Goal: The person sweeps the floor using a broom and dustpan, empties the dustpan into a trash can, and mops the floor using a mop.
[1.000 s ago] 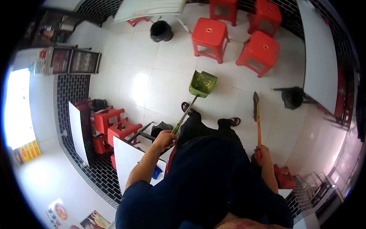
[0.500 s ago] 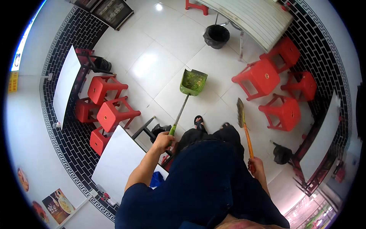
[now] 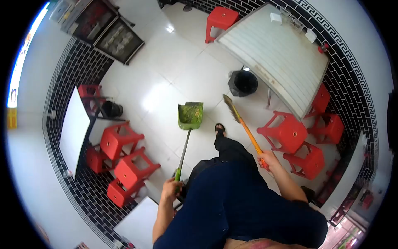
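Note:
My left hand [image 3: 171, 189] is wrapped round the green grip of a long-handled dustpan [image 3: 190, 125]. The green pan lies out in front on the floor, with bits of debris inside it. My right hand [image 3: 269, 160] grips the orange handle of a broom [image 3: 247, 132]. Its dark, worn bristles point forward and left, close to a black-lined bin [image 3: 243, 83]. Dustpan and broom are apart, with floor tiles between them. One sandalled foot [image 3: 220, 129] shows between the two tools.
A ribbed table [image 3: 277, 54] stands ahead to the right, beside a red stool [image 3: 222, 20]. More red stools [image 3: 286, 132] are grouped at the right, and others [image 3: 120, 139] at the left by a white table [image 3: 74, 128]. A display cabinet [image 3: 120, 39] stands at far left.
I have stepped forward, so the ribbed table and bin appear nearer. The broom has swung up and inward, its bristles now further forward. Both hands keep their holds.

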The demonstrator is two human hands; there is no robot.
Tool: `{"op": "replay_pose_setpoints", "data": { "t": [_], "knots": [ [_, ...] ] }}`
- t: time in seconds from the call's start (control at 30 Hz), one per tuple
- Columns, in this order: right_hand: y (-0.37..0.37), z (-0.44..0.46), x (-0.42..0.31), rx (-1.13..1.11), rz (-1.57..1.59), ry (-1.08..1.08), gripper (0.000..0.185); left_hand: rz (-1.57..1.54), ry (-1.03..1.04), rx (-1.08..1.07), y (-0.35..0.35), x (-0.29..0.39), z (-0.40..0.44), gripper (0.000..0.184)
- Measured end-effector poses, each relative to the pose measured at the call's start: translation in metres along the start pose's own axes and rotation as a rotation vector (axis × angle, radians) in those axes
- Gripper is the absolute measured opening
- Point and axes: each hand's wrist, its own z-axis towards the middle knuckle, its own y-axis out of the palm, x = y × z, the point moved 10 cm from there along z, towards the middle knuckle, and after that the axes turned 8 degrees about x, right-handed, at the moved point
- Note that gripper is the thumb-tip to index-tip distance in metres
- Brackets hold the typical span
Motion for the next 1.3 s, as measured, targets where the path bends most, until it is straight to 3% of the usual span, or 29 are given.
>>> {"op": "replay_pose_setpoints", "data": {
  "t": [0.1, 0.37, 0.6, 0.7, 0.83, 1.03, 1.3],
  "knots": [
    [0.079, 0.041, -0.1, -0.115, -0.123, 0.023, 0.006, -0.05, -0.023, 0.067, -0.019, 0.071, 0.011, 0.051],
    [0.261, 0.12, -0.388, -0.165, -0.131, -0.101, 0.006, -0.069, 0.01, 0.142, -0.024, 0.299, 0.076, 0.05],
    [0.389, 0.178, -0.565, -0.146, -0.135, -0.193, 0.007, -0.077, 0.072, 0.109, -0.036, 0.548, 0.204, 0.049],
    [0.43, 0.186, -0.628, -0.104, -0.086, -0.105, 0.008, 0.003, 0.071, 0.069, -0.035, 0.654, 0.257, 0.051],
    [0.487, 0.221, -0.723, -0.148, -0.01, -0.126, 0.019, -0.022, 0.078, 0.064, -0.031, 0.811, 0.294, 0.043],
    [0.584, 0.308, -0.9, -0.173, -0.108, -0.174, 0.029, 0.0, 0.089, 0.093, -0.016, 0.999, 0.381, 0.049],
    [0.779, 0.389, -1.244, -0.234, -0.323, -0.27, 0.036, -0.034, 0.123, 0.17, 0.002, 1.283, 0.433, 0.034]
  ]
}}
